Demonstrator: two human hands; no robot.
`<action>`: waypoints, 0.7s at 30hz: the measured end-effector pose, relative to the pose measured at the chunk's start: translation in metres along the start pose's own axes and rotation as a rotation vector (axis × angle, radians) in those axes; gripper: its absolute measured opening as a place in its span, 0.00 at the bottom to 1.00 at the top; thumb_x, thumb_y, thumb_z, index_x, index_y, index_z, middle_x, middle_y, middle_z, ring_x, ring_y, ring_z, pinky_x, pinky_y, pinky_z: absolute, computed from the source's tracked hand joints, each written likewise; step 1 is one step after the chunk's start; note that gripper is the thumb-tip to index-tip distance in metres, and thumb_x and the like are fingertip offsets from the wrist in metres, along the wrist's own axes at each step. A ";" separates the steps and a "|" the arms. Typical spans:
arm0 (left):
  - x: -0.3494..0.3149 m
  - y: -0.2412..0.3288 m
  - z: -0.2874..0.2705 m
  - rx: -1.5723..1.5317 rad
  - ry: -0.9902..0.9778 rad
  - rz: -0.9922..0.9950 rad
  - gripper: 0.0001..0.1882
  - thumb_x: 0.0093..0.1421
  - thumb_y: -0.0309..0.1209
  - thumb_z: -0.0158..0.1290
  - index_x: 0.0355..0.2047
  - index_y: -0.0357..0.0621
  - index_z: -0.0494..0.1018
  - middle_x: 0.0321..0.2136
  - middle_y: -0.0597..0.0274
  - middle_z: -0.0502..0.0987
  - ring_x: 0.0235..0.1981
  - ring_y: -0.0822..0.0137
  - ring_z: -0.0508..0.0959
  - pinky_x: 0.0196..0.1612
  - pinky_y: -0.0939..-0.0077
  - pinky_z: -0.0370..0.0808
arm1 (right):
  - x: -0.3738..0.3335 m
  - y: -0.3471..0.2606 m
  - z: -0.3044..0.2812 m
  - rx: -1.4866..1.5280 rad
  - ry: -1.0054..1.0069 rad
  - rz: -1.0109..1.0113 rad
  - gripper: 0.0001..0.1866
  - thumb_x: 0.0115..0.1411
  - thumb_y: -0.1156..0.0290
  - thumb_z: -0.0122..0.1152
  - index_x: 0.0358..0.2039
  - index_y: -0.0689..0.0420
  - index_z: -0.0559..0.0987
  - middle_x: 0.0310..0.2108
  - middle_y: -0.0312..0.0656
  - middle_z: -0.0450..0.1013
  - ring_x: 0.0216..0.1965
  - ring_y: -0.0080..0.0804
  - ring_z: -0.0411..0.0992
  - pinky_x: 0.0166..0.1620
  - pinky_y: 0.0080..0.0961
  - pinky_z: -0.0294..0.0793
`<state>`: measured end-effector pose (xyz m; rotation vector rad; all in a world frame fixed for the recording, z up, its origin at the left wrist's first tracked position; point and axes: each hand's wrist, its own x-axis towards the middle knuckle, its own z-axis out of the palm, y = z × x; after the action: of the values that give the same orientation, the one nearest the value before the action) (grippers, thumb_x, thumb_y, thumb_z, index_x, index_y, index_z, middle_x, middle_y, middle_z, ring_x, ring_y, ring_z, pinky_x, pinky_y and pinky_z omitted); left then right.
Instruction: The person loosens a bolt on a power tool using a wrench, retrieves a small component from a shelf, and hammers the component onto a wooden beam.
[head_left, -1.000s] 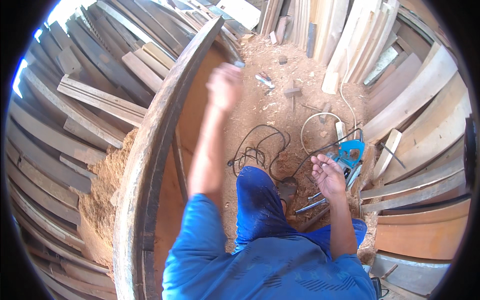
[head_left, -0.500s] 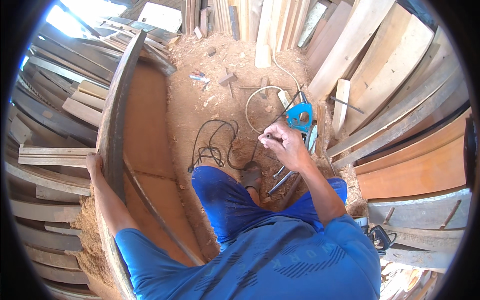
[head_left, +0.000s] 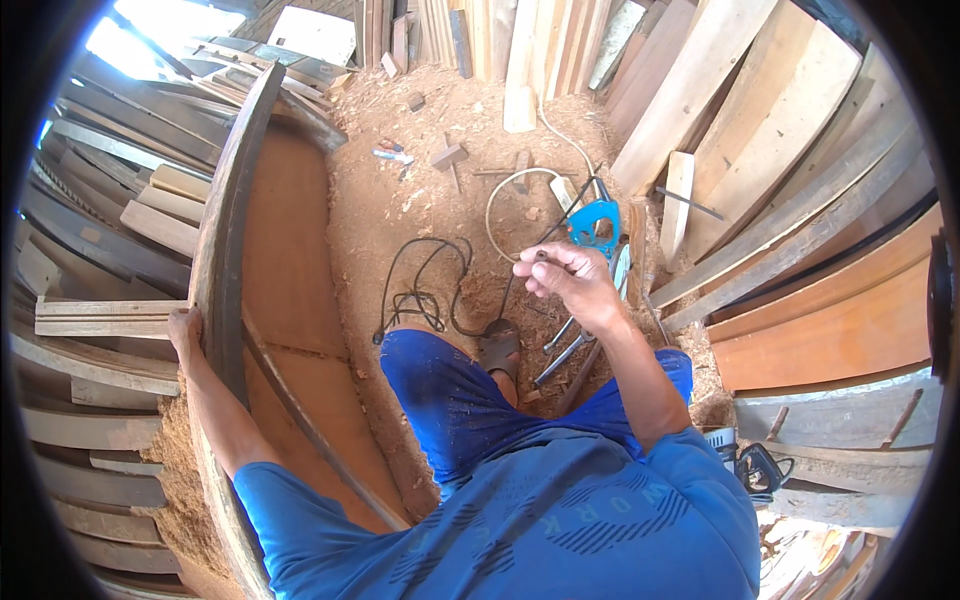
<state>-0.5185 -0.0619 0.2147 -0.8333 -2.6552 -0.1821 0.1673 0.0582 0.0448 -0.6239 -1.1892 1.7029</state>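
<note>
To my left, my left hand (head_left: 184, 330) is closed against the outer edge of a long curved wooden beam (head_left: 232, 215); part of its fingers is hidden. The beam stands along a brown wooden panel (head_left: 292, 215). Beside that hand, a pale grooved wooden strip (head_left: 105, 318) juts out leftward. My right hand (head_left: 578, 283) is raised above the ground in front of me, thumb and fingers pinched on a small dark rod-like piece (head_left: 543, 257). Its kind is too small to tell. Beyond and below that hand lies a power tool with a blue handle (head_left: 597, 222), partly covered.
A black cable (head_left: 410, 285) loops over the sawdust-covered ground (head_left: 390, 210). A white extension socket (head_left: 563, 190), a wooden block on a stick (head_left: 450, 156) and small hand tools (head_left: 393, 153) lie farther off. Stacked boards (head_left: 770, 130) line the right; curved timbers (head_left: 95, 425) fill the left.
My right hand has turned slightly, and the small piece in its fingers now shows less of its length. My left hand stays at the beam. The whole view has shifted a little.
</note>
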 end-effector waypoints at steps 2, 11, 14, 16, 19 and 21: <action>-0.004 0.006 -0.004 -0.001 0.010 -0.060 0.25 0.49 0.41 0.51 0.41 0.34 0.77 0.41 0.38 0.79 0.47 0.45 0.77 0.53 0.58 0.71 | 0.002 0.002 -0.008 0.184 -0.001 0.084 0.14 0.64 0.70 0.59 0.47 0.64 0.77 0.34 0.35 0.77 0.33 0.19 0.73 0.38 0.19 0.75; -0.025 0.021 -0.022 -0.060 0.109 -0.256 0.30 0.47 0.49 0.51 0.46 0.42 0.77 0.44 0.43 0.78 0.50 0.46 0.76 0.54 0.57 0.69 | 0.005 0.000 -0.023 0.680 -0.026 0.264 0.14 0.64 0.70 0.57 0.48 0.62 0.77 0.31 0.34 0.75 0.30 0.20 0.73 0.36 0.22 0.75; -0.044 0.046 -0.027 -0.038 0.226 -0.335 0.31 0.47 0.53 0.51 0.46 0.47 0.78 0.46 0.44 0.77 0.51 0.47 0.75 0.54 0.55 0.68 | 0.005 0.000 -0.026 0.698 -0.018 0.260 0.12 0.64 0.70 0.57 0.47 0.60 0.77 0.31 0.34 0.75 0.28 0.20 0.72 0.35 0.21 0.75; -0.053 0.060 -0.031 -0.038 0.294 -0.396 0.33 0.46 0.56 0.52 0.48 0.51 0.77 0.47 0.46 0.76 0.53 0.49 0.74 0.55 0.55 0.67 | 0.005 -0.001 -0.026 0.688 -0.007 0.256 0.11 0.64 0.70 0.58 0.46 0.59 0.77 0.31 0.35 0.75 0.27 0.19 0.72 0.35 0.21 0.75; -0.064 0.074 -0.049 0.044 0.427 -0.435 0.32 0.47 0.57 0.54 0.49 0.55 0.75 0.51 0.51 0.73 0.56 0.53 0.68 0.55 0.54 0.66 | 0.005 -0.001 -0.021 0.682 -0.012 0.244 0.09 0.63 0.71 0.60 0.43 0.57 0.77 0.31 0.36 0.76 0.27 0.19 0.73 0.34 0.21 0.75; -0.074 0.086 -0.067 0.025 0.659 -0.077 0.26 0.52 0.51 0.55 0.48 0.52 0.75 0.48 0.50 0.75 0.52 0.53 0.72 0.51 0.55 0.69 | 0.007 -0.001 -0.018 0.686 -0.029 0.234 0.08 0.61 0.71 0.62 0.41 0.57 0.77 0.31 0.37 0.77 0.26 0.20 0.73 0.33 0.20 0.76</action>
<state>-0.3925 -0.0457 0.2514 -0.5389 -2.0610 -0.3706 0.1787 0.0726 0.0398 -0.3146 -0.4921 2.1621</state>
